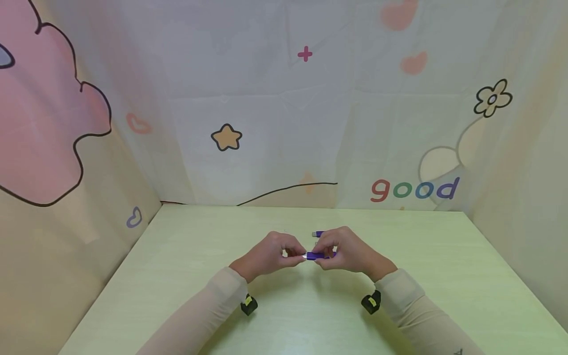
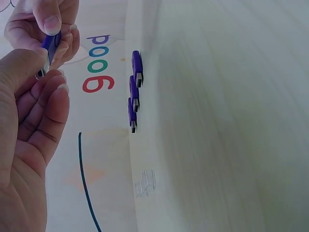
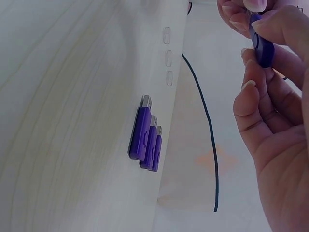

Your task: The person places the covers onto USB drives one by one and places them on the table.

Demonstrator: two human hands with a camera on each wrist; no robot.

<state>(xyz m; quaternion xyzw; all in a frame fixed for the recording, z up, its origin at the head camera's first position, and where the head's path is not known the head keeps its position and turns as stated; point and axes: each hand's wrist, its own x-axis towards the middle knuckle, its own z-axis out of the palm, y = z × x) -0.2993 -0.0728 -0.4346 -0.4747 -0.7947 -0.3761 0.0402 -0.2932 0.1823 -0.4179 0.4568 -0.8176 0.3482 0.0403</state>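
A purple USB stick [image 1: 314, 256] is held level between both hands, in front of me and over the table. My right hand [image 1: 348, 251] pinches its purple body [image 3: 263, 46] between thumb and fingers. At the stick's connector end, my left hand [image 1: 277, 254] pinches with thumb and fingertips. That end looks pale and glassy in the left wrist view; I cannot tell whether a clear cap sits on it. Three more purple USB sticks [image 3: 140, 135] lie in a row on the table, their metal connectors bare.
Several small clear caps [image 3: 166, 35] lie on the pale table [image 1: 186, 296], beyond the connector ends of the loose sticks. A printed cloth [image 1: 266, 98] hangs behind the table and along its sides. Each wrist wears a small black camera [image 1: 249, 304].
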